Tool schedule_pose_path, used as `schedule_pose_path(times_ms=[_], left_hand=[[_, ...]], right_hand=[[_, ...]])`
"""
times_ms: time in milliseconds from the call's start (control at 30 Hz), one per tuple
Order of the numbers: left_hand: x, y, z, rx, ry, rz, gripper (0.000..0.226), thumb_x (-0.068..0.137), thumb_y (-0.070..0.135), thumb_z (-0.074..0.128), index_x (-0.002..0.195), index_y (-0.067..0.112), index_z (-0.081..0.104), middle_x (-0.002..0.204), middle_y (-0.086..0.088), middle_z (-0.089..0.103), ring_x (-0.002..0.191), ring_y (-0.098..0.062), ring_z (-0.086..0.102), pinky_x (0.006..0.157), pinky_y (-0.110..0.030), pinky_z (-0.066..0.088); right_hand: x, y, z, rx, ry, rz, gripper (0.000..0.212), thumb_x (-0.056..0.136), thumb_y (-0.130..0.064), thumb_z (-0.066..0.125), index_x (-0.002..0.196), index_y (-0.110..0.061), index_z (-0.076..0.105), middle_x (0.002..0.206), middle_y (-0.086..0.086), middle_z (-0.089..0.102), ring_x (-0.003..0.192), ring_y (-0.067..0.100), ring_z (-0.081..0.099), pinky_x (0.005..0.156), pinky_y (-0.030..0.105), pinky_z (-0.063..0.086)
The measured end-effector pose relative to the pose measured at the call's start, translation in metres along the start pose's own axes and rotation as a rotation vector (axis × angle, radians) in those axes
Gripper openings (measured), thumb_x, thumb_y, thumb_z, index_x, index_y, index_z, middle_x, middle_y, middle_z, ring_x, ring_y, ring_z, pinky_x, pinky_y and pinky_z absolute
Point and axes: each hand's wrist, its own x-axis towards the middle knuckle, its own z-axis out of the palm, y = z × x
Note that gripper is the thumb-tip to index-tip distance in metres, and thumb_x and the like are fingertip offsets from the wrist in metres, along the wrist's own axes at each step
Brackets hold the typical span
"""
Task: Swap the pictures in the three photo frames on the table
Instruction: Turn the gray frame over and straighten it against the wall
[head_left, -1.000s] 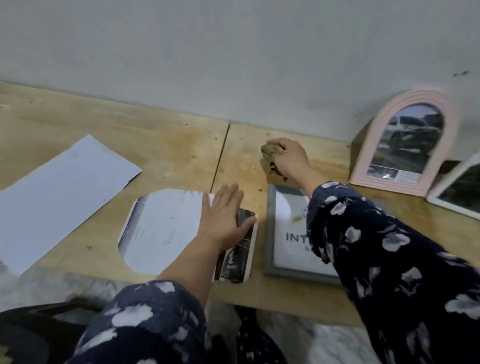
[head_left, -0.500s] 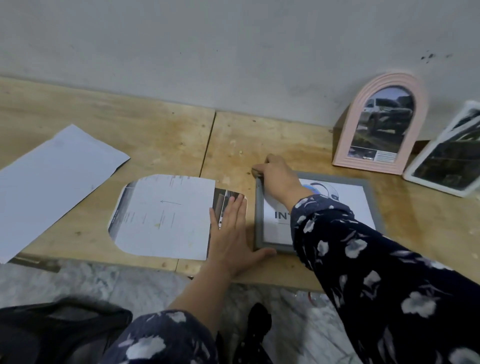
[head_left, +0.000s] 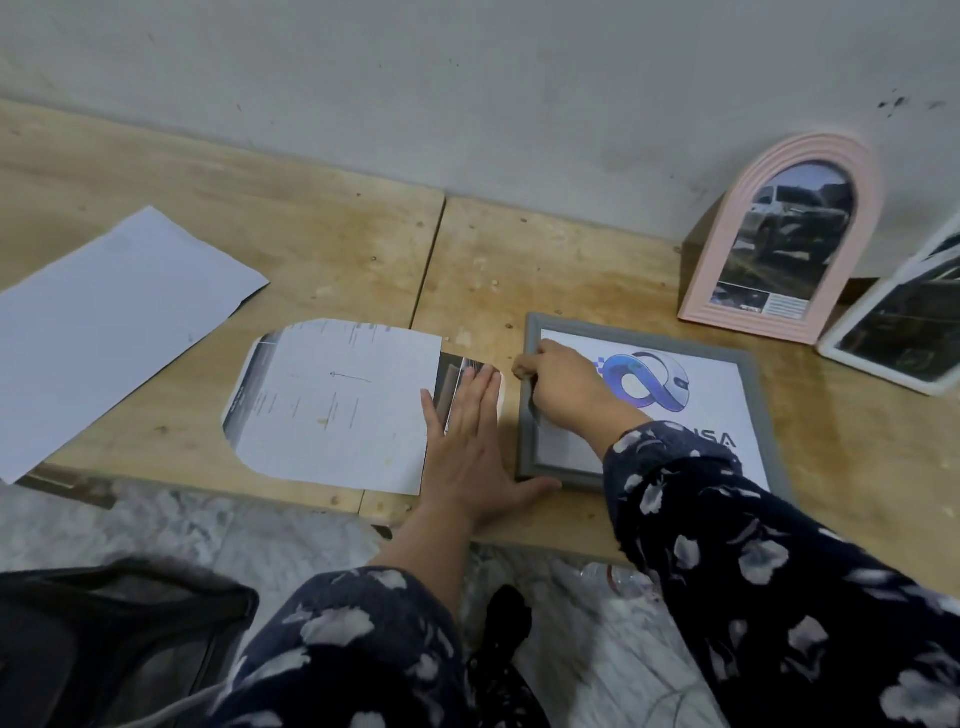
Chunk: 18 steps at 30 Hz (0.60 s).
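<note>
1. The step in hand looks to be settling the grey frame (head_left: 644, 410), which lies flat on the desk (head_left: 332, 249) with a blue-logo print showing in it. The right hand (head_left: 566, 387) grips its left rail, fingers (head_left: 524, 367) curled over the edge.
2. The left hand (head_left: 467, 447) lies flat, fingers straight and pressed together, on the right end of the arch-cut picture (head_left: 337, 405); its thumb reaches to the frame's near-left corner.
3. To do this well, I judge: keep the flat palm pinning the loose picture so it cannot slide, and lift or shift the frame by the rail, not the print, so the sheet stays square in its window.
4. Risk: dragging the frame could scuff or crease the picture just beside it.
5. Count: three frames, namely the grey one, a pink arched frame (head_left: 779, 239) standing against the wall, and a white frame (head_left: 904, 332) leaning at the right edge.
6. Loose sheets: the arch-cut picture with a white sheet on it, and one plain white paper (head_left: 109, 327) well to the left.
</note>
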Motion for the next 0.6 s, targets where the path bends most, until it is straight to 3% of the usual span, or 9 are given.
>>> schedule_pose_path(times_ms=[133,333,433,533,600], left_hand=[[0.0,0.0,-0.002,-0.025,0.006,-0.001,0.128,0.061,0.094,0.032,0.154,0.011,-0.003,0.162,-0.002,-0.005,0.149,-0.019,-0.012,0.112,-0.058,-0.015],[0.001,-0.001,-0.001,-0.041,0.016,-0.009,0.127,0.061,0.093,0.027,0.154,0.011,0.001,0.162,-0.001,-0.005,0.148,-0.018,-0.012,0.111,-0.056,-0.017],[0.001,-0.002,0.001,-0.047,0.011,0.003,0.125,0.062,0.092,0.025,0.154,0.01,0.003,0.163,-0.002,-0.002,0.149,-0.019,-0.009,0.111,-0.059,-0.015],[0.002,-0.002,0.0,0.019,-0.025,0.037,0.118,0.066,0.092,0.029,0.154,0.017,0.004,0.162,0.001,-0.006,0.148,-0.019,-0.012,0.11,-0.062,-0.013],[0.002,-0.003,0.001,0.03,-0.021,0.076,0.109,0.067,0.092,0.028,0.152,0.027,0.009,0.162,0.001,-0.005,0.149,-0.02,-0.011,0.109,-0.065,-0.012]], right_hand=[[-0.026,0.0,0.008,0.034,-0.009,-0.049,0.027,0.076,0.009,0.042,0.086,-0.009,0.059,0.091,0.01,0.048,0.089,0.033,0.052,0.065,0.036,0.037],[-0.062,-0.002,0.019,0.17,0.012,-0.054,0.043,0.079,0.007,0.046,0.102,-0.019,0.07,0.105,0.005,0.059,0.097,0.026,0.054,0.079,0.038,0.049],[-0.073,-0.004,0.014,0.339,-0.047,0.017,0.044,0.082,0.007,0.044,0.102,-0.019,0.074,0.104,-0.002,0.066,0.097,0.017,0.058,0.079,0.026,0.05],[-0.07,0.0,-0.008,0.589,-0.125,0.175,0.038,0.082,0.006,0.048,0.093,-0.016,0.077,0.085,-0.007,0.07,0.078,0.009,0.059,0.062,0.015,0.045],[-0.057,0.009,-0.024,0.639,-0.046,0.237,0.04,0.082,0.009,0.044,0.094,-0.011,0.076,0.078,-0.007,0.068,0.067,0.004,0.056,0.053,0.01,0.042]])
